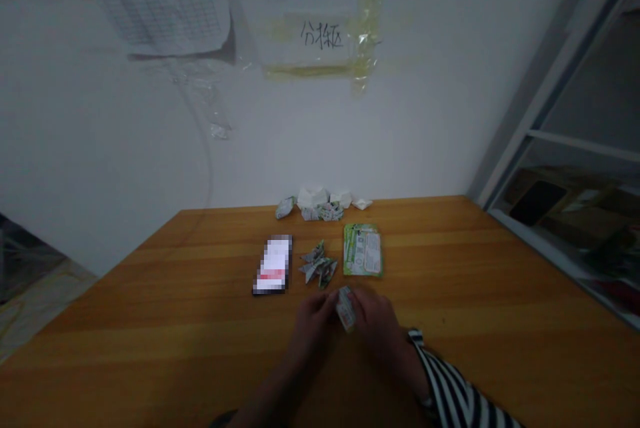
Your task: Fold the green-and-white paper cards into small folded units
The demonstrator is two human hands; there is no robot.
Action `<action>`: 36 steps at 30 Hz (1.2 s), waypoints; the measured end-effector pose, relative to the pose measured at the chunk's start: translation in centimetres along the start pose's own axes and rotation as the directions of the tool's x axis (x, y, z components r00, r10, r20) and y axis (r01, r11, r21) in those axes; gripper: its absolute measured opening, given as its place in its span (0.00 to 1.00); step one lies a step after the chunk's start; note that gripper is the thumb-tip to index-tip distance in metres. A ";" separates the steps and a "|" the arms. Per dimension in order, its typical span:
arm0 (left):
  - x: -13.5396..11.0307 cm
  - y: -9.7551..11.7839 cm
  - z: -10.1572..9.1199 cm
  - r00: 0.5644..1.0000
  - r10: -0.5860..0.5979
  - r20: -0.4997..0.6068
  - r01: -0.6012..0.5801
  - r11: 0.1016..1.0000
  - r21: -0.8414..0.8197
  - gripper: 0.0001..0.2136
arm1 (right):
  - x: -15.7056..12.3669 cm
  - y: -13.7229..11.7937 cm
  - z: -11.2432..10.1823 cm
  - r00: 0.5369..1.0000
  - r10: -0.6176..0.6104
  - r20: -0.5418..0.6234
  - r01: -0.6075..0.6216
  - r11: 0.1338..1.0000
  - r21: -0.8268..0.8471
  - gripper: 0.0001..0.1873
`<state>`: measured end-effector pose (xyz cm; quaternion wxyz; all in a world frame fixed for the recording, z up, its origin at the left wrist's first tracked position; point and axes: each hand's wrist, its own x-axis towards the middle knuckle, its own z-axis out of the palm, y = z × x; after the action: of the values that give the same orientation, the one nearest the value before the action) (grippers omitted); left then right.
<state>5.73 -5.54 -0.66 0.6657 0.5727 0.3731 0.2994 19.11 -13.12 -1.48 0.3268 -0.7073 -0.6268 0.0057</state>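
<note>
Honey-brown wooden counter [125, 301] carries everything here. Left to right: black-edged smartphone [272, 265] lies flat, screen lit, its display pixelated out. Just right of it, a loose cluster of small folded grey-green printed paper pieces [318, 265] sits in a pointed, creased pile, pieces touching. Behind them, near the wall, is a low heap of white and printed folded paper scraps [313, 200].

Main item: small folded strip of white printed paper [345, 308], near the counter's front, just below the cluster, tilted and pinched between both hands. Left hand [313, 325] closes on its left side, right hand [373, 321] on its right; neither is a clenched fist, and the fingers hide part of the strip. Both forearms angle in from the bottom edge, hands close together, held over the counter. Contact with the counter can't be confirmed.

Handling estimate: very light, thin, soft sheet, stiff only along the creases, easy to crush or unfold. Best hold looks like a fingertip pinch on the folded edges, not a flat squeeze.

Right of that, a green-and-white printed card packet [363, 250] lies flat, near the strip but not touching it. Black-and-white striped sleeve [455, 385] covers the right forearm.
</note>
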 end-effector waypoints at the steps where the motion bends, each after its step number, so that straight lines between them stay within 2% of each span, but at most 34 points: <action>1: 0.0 -0.1 0.0 1.000 0.006 -0.015 -0.007 1.000 -0.023 0.21 | 0.0 -0.1 0.1 1.000 0.001 -0.010 -0.001 1.000 0.017 0.18; 6: -0.5 0.2 0.3 0.997 0.037 -0.074 -0.042 0.997 -0.070 0.19 | -0.3 -0.2 0.5 0.999 0.009 -0.044 -0.004 0.991 0.132 0.19; 10: -0.8 0.5 1.0 0.999 0.047 -0.009 -0.048 0.992 -0.118 0.17 | -0.4 -0.1 1.0 0.989 0.086 -0.123 -0.067 0.986 0.155 0.19; 15: -0.8 0.5 1.0 0.989 0.109 -0.098 -0.110 0.994 -0.010 0.15 | -0.4 -0.8 1.1 0.983 0.130 -0.127 -0.093 0.960 0.264 0.19; 20: -1.0 0.3 1.5 0.997 0.067 0.031 -0.067 0.998 0.006 0.15 | -0.3 -1.0 1.2 0.950 0.260 -0.174 -0.175 0.902 0.394 0.20; 23: -1.1 0.5 1.3 0.992 0.125 -0.033 -0.119 0.983 0.139 0.14 | -0.3 -0.9 1.2 0.950 0.280 -0.140 -0.184 0.862 0.472 0.20; 26: -0.9 0.9 0.3 0.977 0.202 -0.068 -0.169 0.929 0.330 0.12 | 0.0 -0.6 0.8 0.963 0.264 -0.060 -0.182 0.795 0.578 0.18; 29: -0.6 1.1 -0.8 0.972 0.227 0.057 -0.228 0.863 0.450 0.11 | 0.7 0.2 0.1 0.976 0.217 0.015 -0.169 0.709 0.685 0.15; 32: -0.5 1.0 -1.0 0.963 0.219 0.156 -0.267 0.849 0.456 0.12 | 1.2 0.9 -0.2 0.984 0.171 0.058 -0.164 0.705 0.690 0.16; 34: -0.4 0.9 -0.8 0.970 0.210 0.125 -0.243 0.882 0.404 0.14 | 1.1 1.0 0.1 0.970 0.235 0.069 -0.212 0.666 0.716 0.19; 36: -0.2 0.9 -0.6 0.980 0.184 0.080 -0.200 0.924 0.324 0.15 | 0.9 0.9 0.6 0.944 0.321 0.083 -0.263 0.573 0.777 0.20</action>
<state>5.10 -5.24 0.19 0.5364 0.7170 0.3440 0.2826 19.90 -12.03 -2.01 0.6152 -0.5889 -0.4255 0.3060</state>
